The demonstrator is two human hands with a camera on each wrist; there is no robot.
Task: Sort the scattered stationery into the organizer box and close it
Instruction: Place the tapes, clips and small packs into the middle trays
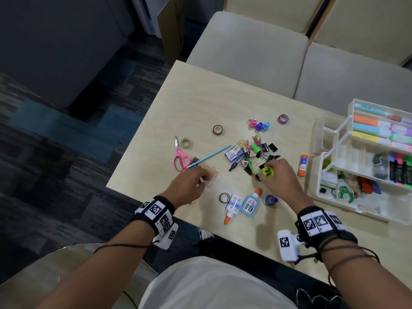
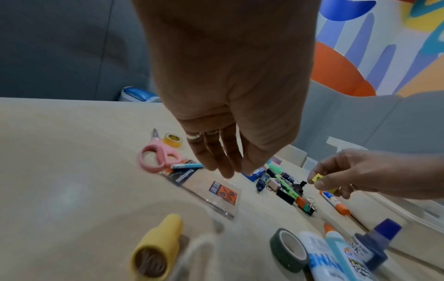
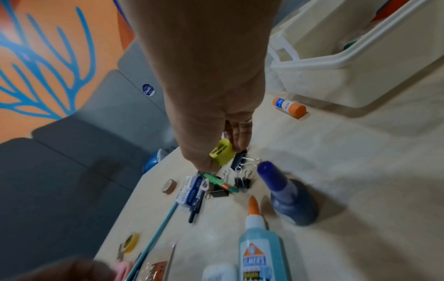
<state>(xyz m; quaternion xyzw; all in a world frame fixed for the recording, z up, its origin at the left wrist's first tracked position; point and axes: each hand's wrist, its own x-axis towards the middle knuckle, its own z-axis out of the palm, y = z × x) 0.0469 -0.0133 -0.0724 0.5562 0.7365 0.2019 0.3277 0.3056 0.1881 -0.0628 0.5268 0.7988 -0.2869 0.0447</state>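
The open white organizer box (image 1: 356, 211) stands at the table's right, its tiered trays holding highlighters and markers; its wall (image 3: 336, 62) shows in the right wrist view. My right hand (image 1: 266, 172) pinches a yellow sharpener (image 3: 222, 152) just above a pile of black binder clips (image 1: 265, 150) and pens. My left hand (image 1: 201, 181) hovers with straight fingers (image 2: 223, 161) over a clear plastic packet (image 2: 216, 192) lying flat on the table and holds nothing.
Pink scissors (image 1: 180, 157), a teal pencil (image 1: 211, 156) and tape rolls (image 1: 217, 129) lie to the left. Two glue bottles (image 1: 250, 204) and a blue ink bottle (image 1: 269, 200) sit near the front edge. An orange glue stick (image 1: 302, 165) lies beside the box.
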